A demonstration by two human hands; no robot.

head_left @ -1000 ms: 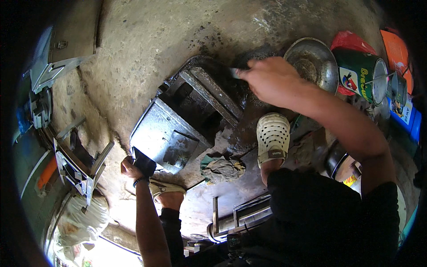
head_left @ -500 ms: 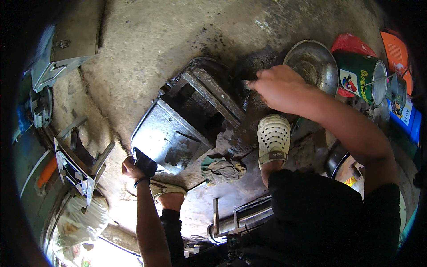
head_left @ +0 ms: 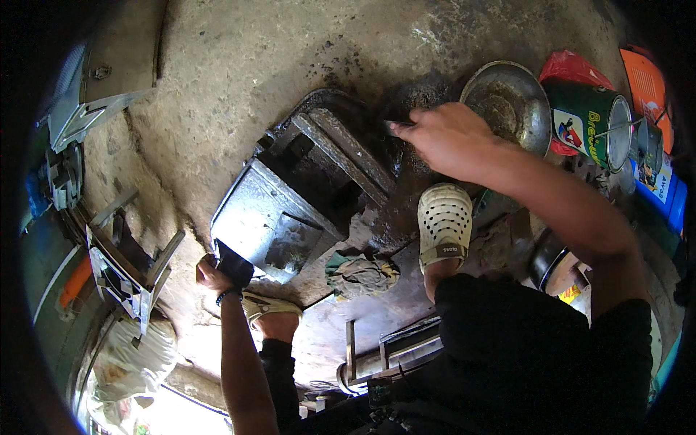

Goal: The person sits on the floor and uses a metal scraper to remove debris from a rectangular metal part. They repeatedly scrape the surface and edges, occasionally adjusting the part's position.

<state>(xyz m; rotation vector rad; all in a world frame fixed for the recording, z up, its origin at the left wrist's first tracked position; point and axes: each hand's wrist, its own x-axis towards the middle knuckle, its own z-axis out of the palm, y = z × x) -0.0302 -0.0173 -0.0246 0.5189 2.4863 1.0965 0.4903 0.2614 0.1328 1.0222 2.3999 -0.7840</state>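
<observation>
A dark, greasy metal housing (head_left: 272, 225) lies on the floor, its shiny lower panel facing up and two parallel bars (head_left: 341, 159) crossing its open part. At its near left corner, my left hand (head_left: 211, 275) is closed on a dark flat piece (head_left: 235, 265); whether this is fixed to the housing I cannot tell. My right hand (head_left: 453, 138) is closed beyond the housing's right side, fingers pinched round a small thin tool (head_left: 397, 126). Only the tool's tip shows, so its kind is unclear. A crumpled greenish rag (head_left: 361, 275) lies just below the housing.
At the right are a round metal basin (head_left: 533, 90), a dark green can (head_left: 594, 130), a red plastic bag (head_left: 573, 70) and an orange case (head_left: 647, 87). Metal frames (head_left: 134, 264) and a metal cabinet (head_left: 119, 54) stand at the left. My shoes (head_left: 446, 221) flank the rag.
My right hand has shifted slightly left and up toward the housing, with the thin tool still in it. My left hand keeps its hold, and the whole view has drifted slightly.
</observation>
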